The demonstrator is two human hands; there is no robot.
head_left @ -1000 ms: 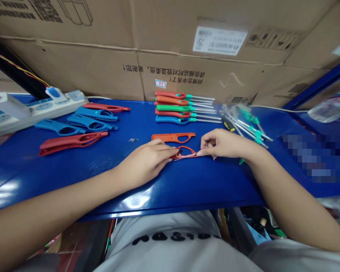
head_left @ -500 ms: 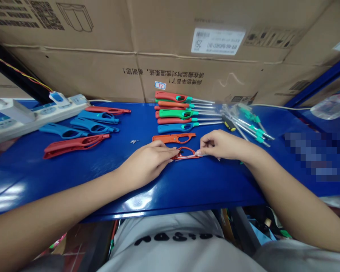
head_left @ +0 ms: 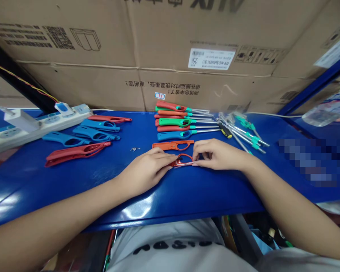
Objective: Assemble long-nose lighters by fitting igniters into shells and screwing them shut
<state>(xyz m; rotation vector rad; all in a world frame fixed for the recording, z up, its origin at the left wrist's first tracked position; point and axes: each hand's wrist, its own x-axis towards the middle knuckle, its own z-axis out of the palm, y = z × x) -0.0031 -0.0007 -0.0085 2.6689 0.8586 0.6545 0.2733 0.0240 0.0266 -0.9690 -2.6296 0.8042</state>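
- Brown cardboard [head_left: 164,43] with upside-down printing stands upright behind the work, across the whole width.
- Blue, glossy table [head_left: 192,196] in front of it carries everything below.
- White power strip [head_left: 45,124] at far left, with two plugs in it.
- Row of lighter-shaped tools [head_left: 172,135], red, orange, green and blue, at the back centre, metal tubes pointing right.
- Left hand [head_left: 151,166], palm down, fingers clamped on the left end of a small orange-red shell.
- Right hand [head_left: 215,155], thumb and forefinger pinched together on that shell's right end.
- Loose silver tubes [head_left: 251,138] with green fittings, right of the row.
- Red and blue handle shells [head_left: 82,149] near the power strip.
- Orange half shell [head_left: 166,146] lying just behind the hands.
- Orange-red shell [head_left: 177,163], at centre between both hands, a pale strand along its near edge.
- Black-and-yellow handle [head_left: 224,130] beside the tubes.
- Tiny metal pins [head_left: 135,149], scattered behind the left hand.
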